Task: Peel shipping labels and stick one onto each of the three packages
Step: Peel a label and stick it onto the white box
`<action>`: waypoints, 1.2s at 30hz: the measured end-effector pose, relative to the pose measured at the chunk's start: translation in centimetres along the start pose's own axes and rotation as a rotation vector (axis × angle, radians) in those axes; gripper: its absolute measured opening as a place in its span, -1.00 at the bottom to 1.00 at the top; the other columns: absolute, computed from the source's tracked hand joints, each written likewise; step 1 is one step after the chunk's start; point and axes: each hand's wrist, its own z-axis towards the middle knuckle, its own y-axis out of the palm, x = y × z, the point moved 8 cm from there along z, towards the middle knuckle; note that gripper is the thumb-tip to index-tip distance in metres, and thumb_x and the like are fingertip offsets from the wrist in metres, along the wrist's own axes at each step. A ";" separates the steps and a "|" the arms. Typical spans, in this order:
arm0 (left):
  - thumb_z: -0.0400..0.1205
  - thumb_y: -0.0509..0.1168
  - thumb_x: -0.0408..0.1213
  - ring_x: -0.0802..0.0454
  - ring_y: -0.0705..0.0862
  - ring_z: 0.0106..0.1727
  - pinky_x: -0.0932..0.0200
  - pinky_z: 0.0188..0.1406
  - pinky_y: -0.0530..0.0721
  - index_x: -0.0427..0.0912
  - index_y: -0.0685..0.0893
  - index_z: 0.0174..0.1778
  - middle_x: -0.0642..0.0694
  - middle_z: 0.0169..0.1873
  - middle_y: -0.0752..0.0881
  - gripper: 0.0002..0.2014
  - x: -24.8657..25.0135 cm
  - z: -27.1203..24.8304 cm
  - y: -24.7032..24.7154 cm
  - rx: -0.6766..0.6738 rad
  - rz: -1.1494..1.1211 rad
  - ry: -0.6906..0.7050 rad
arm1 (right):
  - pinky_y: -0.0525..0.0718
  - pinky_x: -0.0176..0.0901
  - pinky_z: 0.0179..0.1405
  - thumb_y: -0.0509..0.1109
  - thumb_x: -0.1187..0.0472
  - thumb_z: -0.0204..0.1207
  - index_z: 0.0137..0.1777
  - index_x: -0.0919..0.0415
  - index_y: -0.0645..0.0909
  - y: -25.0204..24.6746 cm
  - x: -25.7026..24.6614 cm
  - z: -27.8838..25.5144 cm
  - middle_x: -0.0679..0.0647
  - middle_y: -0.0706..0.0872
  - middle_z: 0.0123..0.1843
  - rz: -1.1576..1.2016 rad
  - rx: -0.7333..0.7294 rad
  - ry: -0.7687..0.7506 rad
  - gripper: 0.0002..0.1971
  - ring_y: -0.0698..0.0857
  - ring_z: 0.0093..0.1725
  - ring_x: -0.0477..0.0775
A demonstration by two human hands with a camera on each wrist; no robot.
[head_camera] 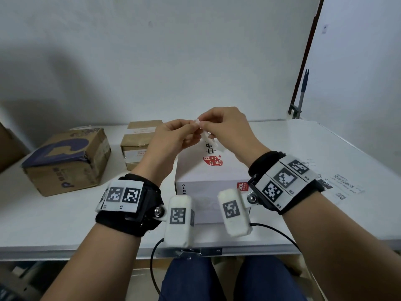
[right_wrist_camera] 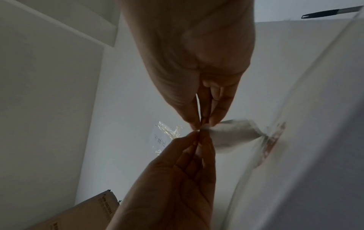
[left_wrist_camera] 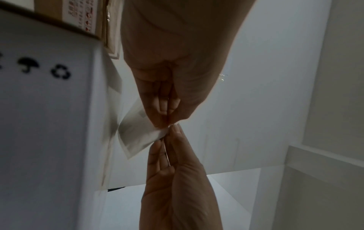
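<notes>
Here I hold both hands up over the white box [head_camera: 211,170], which I take as my landmark on the counter [head_camera: 65,218]. My left hand [head_camera: 171,135] and my right hand [head_camera: 225,127] meet fingertip to fingertip above the far end of the box, and between them I pinch a shipping label [head_camera: 207,137]. In the left wrist view the label [left_wrist_camera: 135,137] is a pale, slightly curled sheet with faint grey print, hanging toward the box from the spot where my thumbs and forefingers close on one corner. In the right wrist view the same sheet [right_wrist_camera: 234,133] bends away from the pinch toward the box's top with its red mark. Both sets of fingers are clenched on that corner; whether the label has begun to part from its backing I cannot tell.

The white box sits just in front of me, with a red seal and dark characters printed on its lid. To the left of it, at the back, stands a taped brown package [head_camera: 138,144] with pale labels on it. Farther left of that lies a larger cardboard box [head_camera: 67,161] with dark blue print. To the right of the white box, a printed label sheet [head_camera: 340,183] lies flat on the counter. Beyond the counter's right far corner a blue-handled pole [head_camera: 303,90] leans at the wall.
</notes>
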 end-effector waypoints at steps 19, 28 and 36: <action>0.60 0.32 -0.43 -0.03 0.69 -0.21 0.23 -0.01 0.73 -0.39 0.68 -0.07 -0.12 -0.47 0.56 -0.91 -0.3 0.4 1.1 -0.024 0.053 0.000 | 0.80 0.04 0.02 0.47 0.22 0.45 -0.18 0.17 0.77 -0.6 1.6 -0.1 0.05 0.80 -0.26 0.110 0.053 0.111 -0.94 0.72 -0.28 -0.01; 0.62 0.37 -0.24 0.03 0.69 -0.26 0.15 0.04 0.74 -0.37 0.72 -0.06 -0.18 -0.27 0.73 -0.79 -0.2 0.7 2.2 -0.059 0.007 -0.046 | 0.75 -0.11 -0.04 0.42 0.17 0.51 -0.14 0.12 0.73 -1.0 1.8 0.2 0.02 0.81 -0.18 0.097 0.087 0.095 -0.93 0.78 -0.12 0.02; 0.61 0.35 -0.45 0.01 0.73 -0.24 0.25 -0.11 0.75 -0.30 0.68 -0.24 -0.18 -0.27 0.72 -0.89 -0.4 0.6 2.2 -0.089 -0.062 -0.115 | 0.76 0.08 0.08 0.32 0.17 0.59 -0.05 0.16 0.65 -1.3 2.7 0.4 0.02 0.74 -0.20 0.129 0.109 0.173 -0.89 0.74 -0.14 0.06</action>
